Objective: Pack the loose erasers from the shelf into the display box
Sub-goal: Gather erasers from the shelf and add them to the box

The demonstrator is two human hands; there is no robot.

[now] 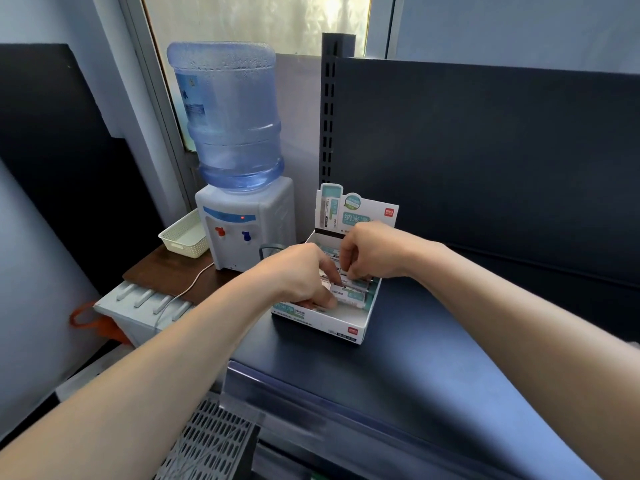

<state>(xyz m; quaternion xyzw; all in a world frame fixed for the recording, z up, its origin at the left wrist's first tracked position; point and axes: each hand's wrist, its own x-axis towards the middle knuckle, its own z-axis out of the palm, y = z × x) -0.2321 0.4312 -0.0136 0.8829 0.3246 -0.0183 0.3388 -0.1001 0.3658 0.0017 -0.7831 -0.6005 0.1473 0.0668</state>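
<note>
A white and teal display box [346, 329] stands on the dark blue shelf [433, 368], its printed back flap upright. Several wrapped erasers [351, 295] lie in rows inside it. My left hand [301, 275] reaches into the box from the left, fingers curled down onto an eraser near the front row. My right hand [372, 251] hovers over the back rows, its fingertips pinched on an eraser there. Both hands hide much of the box's inside. No loose erasers show on the shelf around the box.
A water dispenser [242, 230] with a blue bottle stands left of the shelf on a brown board, beside a cream basket [183, 235]. A slotted upright post [329, 109] and dark back panel rise behind the box. A perforated metal shelf [211, 441] sits below.
</note>
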